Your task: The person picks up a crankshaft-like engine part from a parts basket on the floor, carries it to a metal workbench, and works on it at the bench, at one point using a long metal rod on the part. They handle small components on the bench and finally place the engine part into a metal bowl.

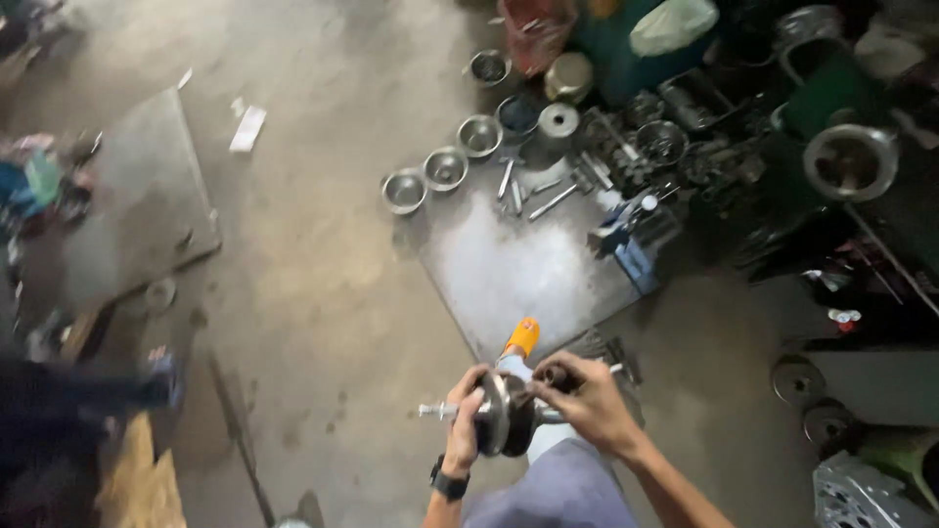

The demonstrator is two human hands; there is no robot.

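Head view, looking down at a concrete workshop floor (323, 264). Both hands meet low in the frame around a dark metal crankshaft (504, 416), held level above the floor. Left hand (464, 425), with a black watch (449, 482) on its wrist, is curled around the crankshaft's left side, fingers wrapped over the rim of the round metal disc; a thin bright shaft end (435, 411) sticks out past that hand to the left. Right hand (587, 399) is closed over the crankshaft's right end, fingers bent and pinching the stub there; exactly what the fingertips pinch is too blurred to tell. Just beyond the hands, an orange sandal (523, 335) rests at the near edge of a flat metal sheet (518, 269) lying on the floor. Beneath the hands, a grey trouser leg (558, 489). Further out past the sheet, a curved row of small steel bowls (445, 168) stands on the floor, with loose wrenches (533, 191) beside them and a blue tool (626, 240) at the sheet's right edge. Well off to the right of the hands, dark engine parts (685, 137) are heaped together. Far to the left of the hands, a second grey slab (147, 196) lies flat.
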